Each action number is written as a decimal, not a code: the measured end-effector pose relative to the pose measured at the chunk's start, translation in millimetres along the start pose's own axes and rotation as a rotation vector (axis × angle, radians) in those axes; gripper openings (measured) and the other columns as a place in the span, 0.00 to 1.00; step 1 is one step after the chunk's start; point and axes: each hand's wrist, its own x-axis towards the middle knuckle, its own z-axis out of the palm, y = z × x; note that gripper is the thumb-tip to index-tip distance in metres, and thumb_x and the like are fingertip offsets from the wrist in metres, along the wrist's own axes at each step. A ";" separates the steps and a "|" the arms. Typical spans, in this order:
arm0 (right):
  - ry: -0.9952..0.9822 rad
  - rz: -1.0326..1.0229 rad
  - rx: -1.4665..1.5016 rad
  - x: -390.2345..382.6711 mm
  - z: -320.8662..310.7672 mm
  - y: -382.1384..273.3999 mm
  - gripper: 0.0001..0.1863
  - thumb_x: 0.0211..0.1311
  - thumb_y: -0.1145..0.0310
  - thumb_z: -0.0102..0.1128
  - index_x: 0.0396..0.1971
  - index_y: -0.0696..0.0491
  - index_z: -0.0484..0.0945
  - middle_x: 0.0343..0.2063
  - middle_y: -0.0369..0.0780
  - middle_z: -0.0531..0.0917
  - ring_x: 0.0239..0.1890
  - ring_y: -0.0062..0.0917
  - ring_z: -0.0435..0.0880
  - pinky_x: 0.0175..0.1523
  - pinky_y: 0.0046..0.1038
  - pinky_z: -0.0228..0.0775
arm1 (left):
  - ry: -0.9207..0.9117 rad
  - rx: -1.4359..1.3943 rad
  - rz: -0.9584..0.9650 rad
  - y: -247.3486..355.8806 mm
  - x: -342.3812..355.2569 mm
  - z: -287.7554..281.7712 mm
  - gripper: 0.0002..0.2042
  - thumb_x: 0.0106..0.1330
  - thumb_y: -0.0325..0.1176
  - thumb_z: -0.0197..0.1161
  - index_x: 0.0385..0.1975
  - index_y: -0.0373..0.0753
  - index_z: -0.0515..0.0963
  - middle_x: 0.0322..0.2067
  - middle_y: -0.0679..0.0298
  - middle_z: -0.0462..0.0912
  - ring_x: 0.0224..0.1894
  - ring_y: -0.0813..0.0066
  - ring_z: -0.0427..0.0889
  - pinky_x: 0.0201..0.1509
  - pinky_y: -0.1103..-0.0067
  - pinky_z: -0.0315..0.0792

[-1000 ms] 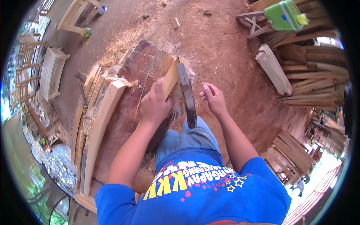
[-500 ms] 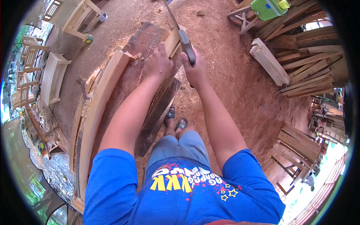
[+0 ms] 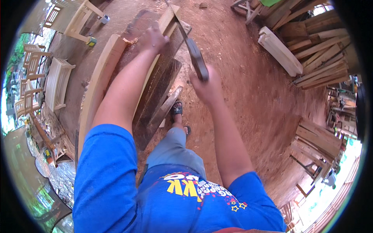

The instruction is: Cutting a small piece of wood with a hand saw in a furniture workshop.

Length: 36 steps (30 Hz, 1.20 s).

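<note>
My right hand [image 3: 207,86] is closed around the dark handle of a handsaw [image 3: 196,58]. The saw's narrow blade slants up and away, lying across the far part of a pale wooden strip [image 3: 168,21]. My left hand [image 3: 152,40] grips this strip just to the left of the blade; some of its fingers are hidden. The strip runs back beneath my left forearm, where only a thin edge shows. Under it is a dark, worn plank bench [image 3: 157,87]. A thick pale beam [image 3: 99,73] lies along the bench's left side.
Stacked boards [image 3: 320,58] and a pale squared timber [image 3: 280,51] lie at the far right. A slatted wooden bench [image 3: 58,83] and several chairs stand at the left. A wooden table [image 3: 318,138] is at the right. Shavings lie on the earth floor [image 3: 241,97].
My right hand and the saw handle have come back toward my body. My left hand has shifted a little left and farther away. The view has shifted, and my feet and legs have changed position.
</note>
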 end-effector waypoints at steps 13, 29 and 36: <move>0.089 -0.022 0.071 -94.1 -25.7 10.7 0.36 0.57 0.81 0.62 0.70 0.53 0.75 0.46 0.51 0.90 0.46 0.45 0.92 0.51 0.37 0.83 | 0.041 0.019 0.002 -4.2 -4.6 4.1 0.33 0.70 0.46 0.67 0.70 0.36 0.66 0.56 0.42 0.86 0.56 0.43 0.89 0.58 0.52 0.84; -0.028 0.146 0.082 -156.0 -35.3 7.2 0.40 0.58 0.76 0.67 0.74 0.51 0.71 0.47 0.54 0.90 0.51 0.51 0.91 0.53 0.45 0.83 | 0.148 0.049 0.046 -22.9 8.2 8.2 0.37 0.66 0.43 0.68 0.72 0.33 0.63 0.54 0.38 0.86 0.53 0.37 0.89 0.58 0.49 0.83; -0.024 0.148 0.185 -72.9 -15.8 -0.1 0.35 0.58 0.79 0.63 0.70 0.53 0.74 0.44 0.54 0.90 0.50 0.47 0.92 0.53 0.40 0.83 | 0.026 0.020 0.022 -8.7 -3.8 6.2 0.36 0.68 0.43 0.66 0.72 0.32 0.63 0.55 0.38 0.85 0.53 0.38 0.89 0.58 0.50 0.83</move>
